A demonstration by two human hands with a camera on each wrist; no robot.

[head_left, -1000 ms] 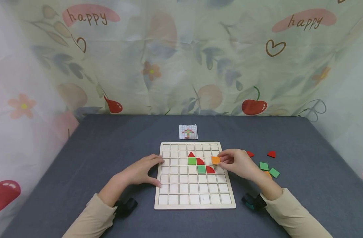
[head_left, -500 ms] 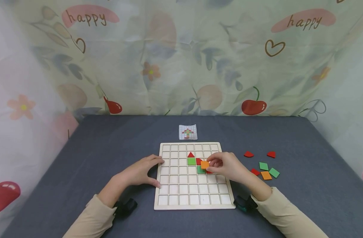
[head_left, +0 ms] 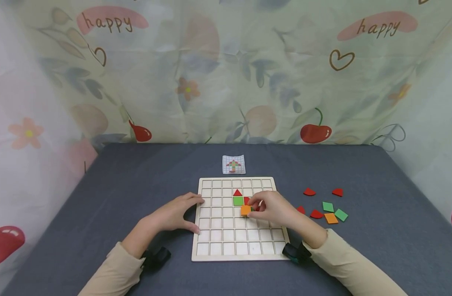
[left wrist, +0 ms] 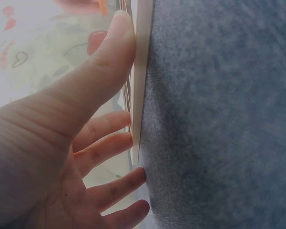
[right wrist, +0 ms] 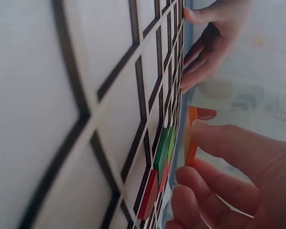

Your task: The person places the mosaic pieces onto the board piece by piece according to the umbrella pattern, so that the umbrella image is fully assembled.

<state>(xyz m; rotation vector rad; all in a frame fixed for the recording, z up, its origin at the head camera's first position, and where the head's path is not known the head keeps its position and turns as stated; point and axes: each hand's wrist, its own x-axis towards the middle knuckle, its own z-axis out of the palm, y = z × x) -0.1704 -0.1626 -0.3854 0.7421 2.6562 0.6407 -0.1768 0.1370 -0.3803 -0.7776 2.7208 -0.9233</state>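
The right hand (head_left: 272,209) pinches the orange tile (head_left: 246,211) just above the board (head_left: 228,235) – probably light, stiff, best held by its edges – while the left hand (head_left: 177,211), spread, touches the board's left side.

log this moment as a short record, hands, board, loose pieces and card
left hand: touches left edge of wooden grid board
right hand: pinches an orange square above the board
on board: red triangle, green square, others partly hidden by right hand
loose at right: red pieces, two green squares, second orange square
behind board: small pattern card
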